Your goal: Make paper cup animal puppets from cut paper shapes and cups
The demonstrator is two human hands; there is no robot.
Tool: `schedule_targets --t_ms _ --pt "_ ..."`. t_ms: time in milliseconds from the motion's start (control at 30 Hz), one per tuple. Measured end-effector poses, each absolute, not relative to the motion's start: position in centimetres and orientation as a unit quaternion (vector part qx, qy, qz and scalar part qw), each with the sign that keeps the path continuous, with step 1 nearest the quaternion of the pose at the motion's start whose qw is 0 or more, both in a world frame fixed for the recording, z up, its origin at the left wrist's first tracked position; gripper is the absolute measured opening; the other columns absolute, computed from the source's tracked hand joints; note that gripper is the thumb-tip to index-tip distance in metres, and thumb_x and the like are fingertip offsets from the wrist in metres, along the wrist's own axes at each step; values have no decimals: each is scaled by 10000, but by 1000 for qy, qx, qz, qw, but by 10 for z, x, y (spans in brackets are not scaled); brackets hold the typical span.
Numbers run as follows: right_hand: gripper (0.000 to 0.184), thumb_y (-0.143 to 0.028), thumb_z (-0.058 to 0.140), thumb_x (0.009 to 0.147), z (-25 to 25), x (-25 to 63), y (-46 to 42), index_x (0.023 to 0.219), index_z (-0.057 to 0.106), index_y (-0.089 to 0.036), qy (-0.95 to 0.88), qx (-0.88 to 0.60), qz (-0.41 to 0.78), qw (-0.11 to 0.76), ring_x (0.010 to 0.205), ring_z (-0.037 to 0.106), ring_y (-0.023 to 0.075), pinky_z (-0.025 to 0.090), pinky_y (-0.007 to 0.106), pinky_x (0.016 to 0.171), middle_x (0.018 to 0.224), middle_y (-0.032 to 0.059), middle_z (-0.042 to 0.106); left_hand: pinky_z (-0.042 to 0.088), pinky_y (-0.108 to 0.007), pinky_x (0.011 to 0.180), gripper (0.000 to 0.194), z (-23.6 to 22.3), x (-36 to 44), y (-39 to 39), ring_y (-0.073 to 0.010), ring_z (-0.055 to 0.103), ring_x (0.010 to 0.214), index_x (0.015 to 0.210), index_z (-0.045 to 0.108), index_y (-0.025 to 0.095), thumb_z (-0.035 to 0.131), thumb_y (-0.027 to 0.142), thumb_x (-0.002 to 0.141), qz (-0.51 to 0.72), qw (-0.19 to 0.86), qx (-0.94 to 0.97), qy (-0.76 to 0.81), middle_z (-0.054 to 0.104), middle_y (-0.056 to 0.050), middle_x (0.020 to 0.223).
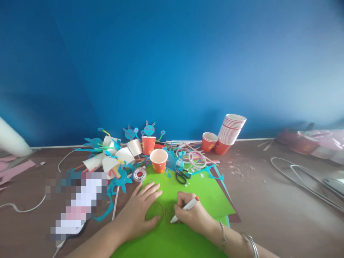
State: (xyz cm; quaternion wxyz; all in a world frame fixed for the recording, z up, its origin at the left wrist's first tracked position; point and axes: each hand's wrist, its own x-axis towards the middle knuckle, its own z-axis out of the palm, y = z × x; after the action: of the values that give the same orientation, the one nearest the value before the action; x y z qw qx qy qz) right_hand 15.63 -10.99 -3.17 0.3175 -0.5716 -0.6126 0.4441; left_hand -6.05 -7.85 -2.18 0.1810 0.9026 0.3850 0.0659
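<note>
Blue wall [172, 64] backs the brown tabletop [255, 200]. On the green paper [204, 193], the right hand [192, 213] grips a red-ended marker [189, 205], tip down at drawn outlines; the left hand [142, 209] lies flat, fingers spread. Just beyond the paper's middle stand an orange cup [158, 161] and black scissors [181, 176].

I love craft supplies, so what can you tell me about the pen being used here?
The marker has a white barrel, apparently plastic, and a red upper end. It leans in the right hand, its uncapped, narrower writing end down at the green paper, beside thin reddish lines. Fingers hide part of the barrel; I can't make out any lettering.
</note>
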Motion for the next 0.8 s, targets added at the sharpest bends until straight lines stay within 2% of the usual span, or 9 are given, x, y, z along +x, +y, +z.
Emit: schedule_targets --t_ms 167,333,500,800 --pt "181 -186 499 662 -33 156 -111 546 369 -232 -615 -558 461 314 396 379 81 252 197 388 433 -72 433 160 -576 1147 605 -20 -61 -78 -292 255 1409 1382 411 273 585 335 806 56 184 902 387 352 -36 1513" --pt "179 -225 511 698 -34 156 -109 574 382 -231 -592 -567 455 348 423 410 91 297 201 412 459 -69 445 159 -582 1144 596 -22 -61 -77 -294 246 1412 1380 410 283 582 356 814 59 186 902 386 344 -31 1517" --pt "196 -211 525 701 -34 153 -107 564 385 -226 -599 -591 414 346 443 365 83 282 199 424 467 -76 411 159 -579 1147 608 -23 -60 -78 -295 250 1411 1371 419 290 599 323 791 64 186 900 389 351 -25 1514" --pt "207 -159 511 678 -35 154 -109 547 365 -225 -612 -587 407 339 439 349 75 269 189 419 461 -83 390 163 -578 1145 602 -20 -60 -78 -293 249 1411 1373 424 274 591 334 799 57 189 900 388 351 -37 1514"
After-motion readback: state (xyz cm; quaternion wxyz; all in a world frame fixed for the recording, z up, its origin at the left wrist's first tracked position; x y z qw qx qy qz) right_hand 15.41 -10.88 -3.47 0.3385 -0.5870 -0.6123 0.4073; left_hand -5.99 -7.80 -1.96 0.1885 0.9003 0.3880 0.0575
